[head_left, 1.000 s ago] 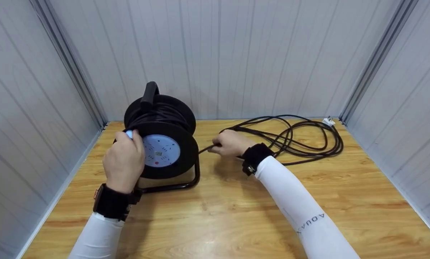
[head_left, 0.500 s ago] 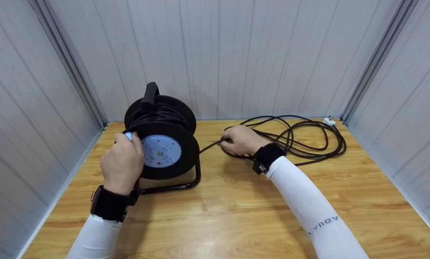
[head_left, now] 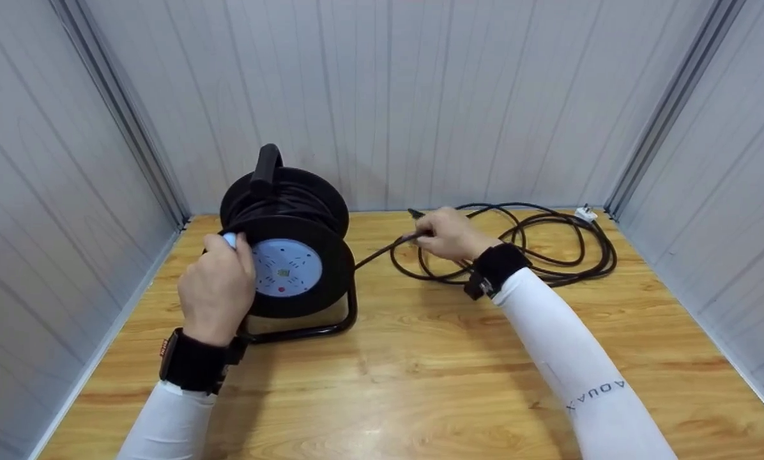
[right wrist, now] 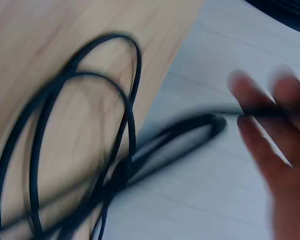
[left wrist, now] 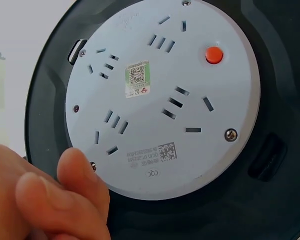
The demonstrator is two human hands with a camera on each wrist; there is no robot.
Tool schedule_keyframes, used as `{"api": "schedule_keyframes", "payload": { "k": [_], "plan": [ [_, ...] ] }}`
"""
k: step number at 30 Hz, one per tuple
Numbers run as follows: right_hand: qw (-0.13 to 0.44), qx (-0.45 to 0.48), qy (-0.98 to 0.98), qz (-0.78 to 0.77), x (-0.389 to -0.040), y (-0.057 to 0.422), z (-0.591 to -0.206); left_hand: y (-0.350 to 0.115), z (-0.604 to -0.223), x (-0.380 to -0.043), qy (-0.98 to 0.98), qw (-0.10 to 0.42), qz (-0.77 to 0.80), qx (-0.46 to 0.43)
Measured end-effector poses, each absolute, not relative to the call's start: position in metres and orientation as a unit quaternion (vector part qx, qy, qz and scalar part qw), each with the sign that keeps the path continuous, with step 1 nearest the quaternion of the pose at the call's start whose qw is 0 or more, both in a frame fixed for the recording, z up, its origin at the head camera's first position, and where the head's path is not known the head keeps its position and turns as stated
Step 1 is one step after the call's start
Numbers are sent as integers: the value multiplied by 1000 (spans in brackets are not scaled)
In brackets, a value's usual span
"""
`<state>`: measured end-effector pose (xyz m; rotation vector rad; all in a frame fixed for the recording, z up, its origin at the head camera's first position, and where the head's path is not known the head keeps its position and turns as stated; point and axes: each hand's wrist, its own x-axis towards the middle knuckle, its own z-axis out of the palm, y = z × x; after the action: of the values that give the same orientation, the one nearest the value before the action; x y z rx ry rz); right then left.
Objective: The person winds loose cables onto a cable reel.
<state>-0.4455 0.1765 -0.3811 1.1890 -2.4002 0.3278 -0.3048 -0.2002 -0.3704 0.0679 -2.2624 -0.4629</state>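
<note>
At the left edge of the cable reel (head_left: 286, 229), our left hand (head_left: 216, 291) has its fingers curled round a pale blue knob (head_left: 230, 239), whose tip shows between thumb and fingers in the head view. In the left wrist view our fingertips lie in front of the reel's face, at the rim of its round pale blue socket panel (left wrist: 162, 102), which bears slotted outlets, a QR sticker (left wrist: 138, 79) and an orange-red button (left wrist: 214, 55). The reel stands upright on its black tubular stand (head_left: 305, 333), with a black carrying handle (head_left: 267, 167) at its top and wound cable between its two flanges.

From the reel's right side a black cable (head_left: 385, 250) slants up to our right hand (head_left: 452, 235), apart from the reel. This grip is closed on the cable, which passes between thumb and fingers; the right wrist view is blurred there. Farther right of the reel, loose loops of the cable spread on the wood-grained counter (head_left: 420, 377) behind and beyond our right hand. Farthest right of the reel sits the white plug (head_left: 585, 214), prongs up, beside the loops.
</note>
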Motion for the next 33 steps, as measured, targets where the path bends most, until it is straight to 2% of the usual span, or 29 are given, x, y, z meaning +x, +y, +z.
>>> {"api": "schedule_keyframes", "payload": {
  "k": [2, 4, 5, 6, 7, 10, 11, 12, 13, 14, 16, 18, 19, 20, 21, 22, 25, 26, 27, 28, 29, 31, 33],
  "plan": [
    [357, 465, -807, 64, -447, 179, -380, -201, -372, -305, -896, 403, -184, 25],
    [501, 452, -738, 2, -448, 184, -374, -202, -372, -306, -896, 403, -185, 23],
    [534, 437, -724, -14, -447, 188, -370, -202, -372, -306, -896, 402, -185, 22],
    [535, 428, -729, -14, -446, 193, -367, -202, -371, -306, -897, 401, -185, 21],
    [503, 419, -756, 3, -445, 199, -366, -201, -371, -307, -897, 401, -185, 20],
    [299, 362, -880, 68, -441, 216, -363, -201, -370, -308, -898, 401, -181, 19],
    [250, 337, -904, 80, -440, 221, -364, -201, -370, -308, -898, 401, -179, 18],
    [220, 321, -917, 84, -439, 226, -366, -201, -371, -308, -898, 401, -178, 17],
    [219, 320, -918, 82, -439, 229, -368, -202, -372, -308, -898, 403, -173, 15],
    [248, 333, -907, 72, -439, 231, -369, -203, -372, -307, -899, 405, -168, 13],
    [391, 364, -844, 48, -440, 234, -371, -204, -374, -307, -898, 410, -163, 9],
    [513, 357, -780, 38, -439, 236, -369, -204, -374, -308, -897, 412, -159, 6],
    [545, 347, -763, 36, -437, 237, -366, -204, -374, -309, -896, 414, -157, 5],
    [546, 338, -765, 37, -435, 240, -363, -203, -373, -309, -896, 415, -159, 5],
    [515, 333, -789, 40, -431, 242, -360, -202, -373, -310, -895, 416, -160, 3],
    [456, 328, -826, 45, -427, 246, -356, -201, -372, -310, -895, 417, -160, 2],
    [231, 292, -926, 66, -415, 256, -349, -201, -371, -311, -893, 421, -158, -5],
    [191, 283, -937, 78, -413, 259, -349, -201, -371, -311, -893, 421, -158, -6],
    [181, 281, -938, 97, -411, 262, -349, -202, -371, -310, -894, 419, -157, -6],
    [205, 292, -927, 118, -410, 263, -349, -202, -371, -310, -895, 417, -158, -5],
    [266, 314, -901, 138, -410, 263, -349, -203, -371, -309, -896, 415, -159, -2],
    [425, 350, -817, 172, -410, 260, -348, -205, -371, -309, -898, 410, -161, 3],
    [525, 352, -749, 200, -408, 258, -345, -206, -371, -309, -898, 409, -164, 5]
  ]
}}
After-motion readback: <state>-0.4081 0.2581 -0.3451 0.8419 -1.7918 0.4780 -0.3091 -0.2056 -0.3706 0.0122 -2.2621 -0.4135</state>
